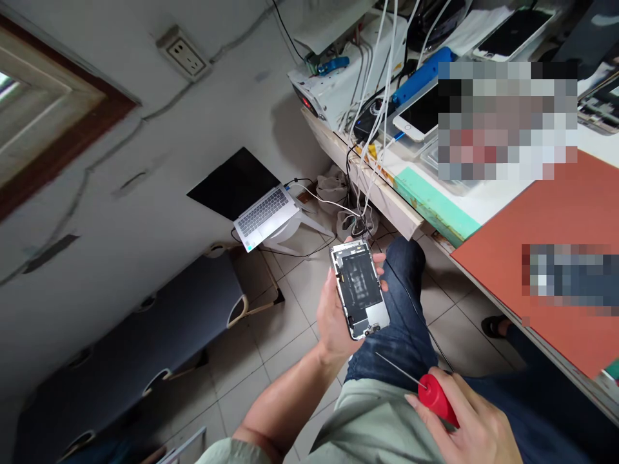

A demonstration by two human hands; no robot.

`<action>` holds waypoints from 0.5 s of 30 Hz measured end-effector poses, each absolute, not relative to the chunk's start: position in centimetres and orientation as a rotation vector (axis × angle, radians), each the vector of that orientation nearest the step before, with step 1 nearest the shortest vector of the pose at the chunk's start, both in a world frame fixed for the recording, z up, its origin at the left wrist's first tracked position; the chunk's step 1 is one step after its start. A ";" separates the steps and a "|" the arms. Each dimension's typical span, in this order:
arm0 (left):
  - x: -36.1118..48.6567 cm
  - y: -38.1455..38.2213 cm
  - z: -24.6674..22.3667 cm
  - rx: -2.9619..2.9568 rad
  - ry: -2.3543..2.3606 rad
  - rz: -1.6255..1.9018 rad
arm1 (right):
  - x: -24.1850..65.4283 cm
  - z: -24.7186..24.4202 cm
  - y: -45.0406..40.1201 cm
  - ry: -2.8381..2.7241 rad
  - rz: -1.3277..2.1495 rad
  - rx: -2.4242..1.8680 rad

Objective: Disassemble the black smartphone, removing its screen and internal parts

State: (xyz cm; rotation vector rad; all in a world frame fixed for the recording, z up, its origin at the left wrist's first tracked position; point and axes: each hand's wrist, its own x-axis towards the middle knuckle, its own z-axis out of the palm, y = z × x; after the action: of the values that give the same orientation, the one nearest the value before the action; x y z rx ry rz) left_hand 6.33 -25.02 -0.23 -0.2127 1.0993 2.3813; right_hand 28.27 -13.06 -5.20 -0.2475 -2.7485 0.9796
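My left hand (333, 316) is wrapped round an opened smartphone (360, 283), thumb along one edge and fingertips showing at the other. Its inside faces up, with a large black battery-like area, a silver plate at the lower corner and small parts along the rim. In my right hand (471, 419) is a screwdriver (438, 399) with a red handle and a thin metal shaft. The shaft points up and left toward the phone, and its tip is apart from it, over my lap.
Right of me is a workbench with an orange-red mat (546, 212), a white phone (420, 116) and many white cables (380, 96). An open laptop (264, 212) rests on a white stool (290, 232). A folding cot (145, 341) stands by the wall. Parts of the bench are blurred out.
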 end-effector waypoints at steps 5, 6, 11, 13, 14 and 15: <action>6.1 -24.8 0.8 -0.227 1.067 2.357 | 28.2 -4.5 -12.5 -2.723 1.055 -0.269; 6.0 -24.8 1.1 -0.229 1.069 2.362 | 28.1 -4.3 -12.4 -2.715 1.068 -0.281; 5.7 -24.1 2.6 -0.222 1.084 2.402 | 27.6 -3.3 -12.4 -2.688 1.081 -0.290; 5.7 -23.5 3.1 -0.223 1.102 2.439 | 27.4 -3.3 -13.2 -2.701 1.090 -0.292; 5.7 -23.2 3.3 -0.218 1.111 2.467 | 27.4 -3.4 -13.6 -2.709 1.094 -0.302; 5.8 -22.9 3.5 -0.205 1.121 2.506 | 27.4 -3.5 -14.1 -2.710 1.097 -0.316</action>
State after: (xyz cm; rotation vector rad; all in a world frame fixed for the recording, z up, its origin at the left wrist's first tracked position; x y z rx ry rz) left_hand 5.76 -22.88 3.53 -0.2053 1.1210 2.5061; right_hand 27.38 -14.13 -3.51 -0.3161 -2.7102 1.0972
